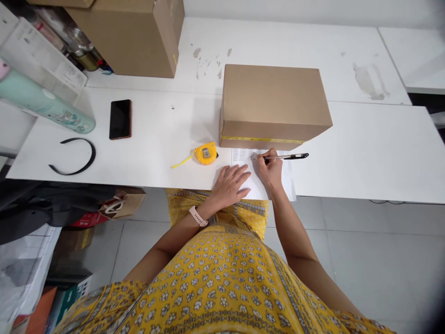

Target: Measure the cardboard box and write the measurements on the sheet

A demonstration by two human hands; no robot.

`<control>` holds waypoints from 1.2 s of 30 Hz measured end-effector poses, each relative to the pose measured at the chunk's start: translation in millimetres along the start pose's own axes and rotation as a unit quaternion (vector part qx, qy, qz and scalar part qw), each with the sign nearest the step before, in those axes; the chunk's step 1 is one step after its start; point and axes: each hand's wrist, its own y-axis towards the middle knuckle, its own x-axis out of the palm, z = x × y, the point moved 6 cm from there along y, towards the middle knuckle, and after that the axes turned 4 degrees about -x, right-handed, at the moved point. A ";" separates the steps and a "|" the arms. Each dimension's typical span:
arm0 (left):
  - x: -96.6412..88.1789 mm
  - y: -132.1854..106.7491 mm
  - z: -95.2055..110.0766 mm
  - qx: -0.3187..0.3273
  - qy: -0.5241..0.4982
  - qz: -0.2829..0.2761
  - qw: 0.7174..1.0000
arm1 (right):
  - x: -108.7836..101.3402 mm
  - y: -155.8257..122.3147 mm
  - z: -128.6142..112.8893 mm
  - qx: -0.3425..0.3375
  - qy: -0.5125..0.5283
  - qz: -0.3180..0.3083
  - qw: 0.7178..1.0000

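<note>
My right hand (270, 170) is closed around a pen (294, 157), its tip down at a sheet of paper (255, 188) that bears several columns of handwriting. Flat on the left part of that sheet lies my left hand (230, 185), fingers spread, holding nothing. Just beyond both hands stands a closed brown cardboard box (274, 95), covering the far part of the paper. A strip of yellow tape runs along the box's near side. Left of the box is a yellow tape measure (206, 153), with a short length of its blade pulled out.
A phone (120, 119), a black headband (91, 155) and a mint-green bottle (47, 99) lie on the left of the white table (365, 153). Larger cardboard boxes (139, 41) stand at the back left. Paper bags (121, 204) and other goods sit below the table's left end.
</note>
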 end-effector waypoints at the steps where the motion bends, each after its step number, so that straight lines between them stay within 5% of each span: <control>1: -0.1 0.1 0.1 -0.001 -0.001 -0.001 1.000 | 0.2 -0.6 -0.7 0.000 0.001 0.006 1.000; 5: -1.0 -0.2 0.2 -0.002 0.001 -0.003 1.000 | -16.4 -7.0 -2.6 -0.017 -0.004 0.097 0.995; 9: 1.0 -0.6 -1.1 0.001 -0.004 0.004 1.000 | -68.3 -6.6 14.2 -0.038 -0.078 0.187 0.979; 14: 5.4 -1.9 -4.2 0.012 -0.024 0.050 0.998 | -140.0 21.0 59.1 -0.038 -0.317 0.145 0.936; 18: -16.7 -10.4 -17.0 0.007 -0.077 0.151 0.985 | -161.4 32.0 84.5 -0.012 -0.375 0.115 0.920; 22: -56.4 -19.0 -58.7 -0.115 -0.060 0.231 0.964 | -161.5 27.0 88.1 -0.011 -0.355 0.133 0.925; 27: -69.6 -11.7 -113.3 -0.256 -0.078 0.157 0.950 | -162.8 1.3 63.0 0.013 -0.280 0.253 0.926; 30: -68.9 -10.5 -113.0 -0.260 -0.129 0.140 0.947 | -136.4 -30.2 16.7 -0.032 -0.215 0.286 0.933; 32: -70.0 -12.4 -94.2 -0.225 -0.167 0.128 0.951 | -102.4 -49.9 -13.6 -0.032 -0.107 0.221 0.969; 34: -71.7 -13.9 -64.7 -0.150 -0.229 0.092 0.957 | -56.4 -64.1 -36.8 0.019 0.053 0.049 0.997; 36: -76.8 -15.5 -37.9 -0.088 -0.272 0.062 0.956 | -22.5 -76.2 -56.5 0.072 0.175 -0.088 0.978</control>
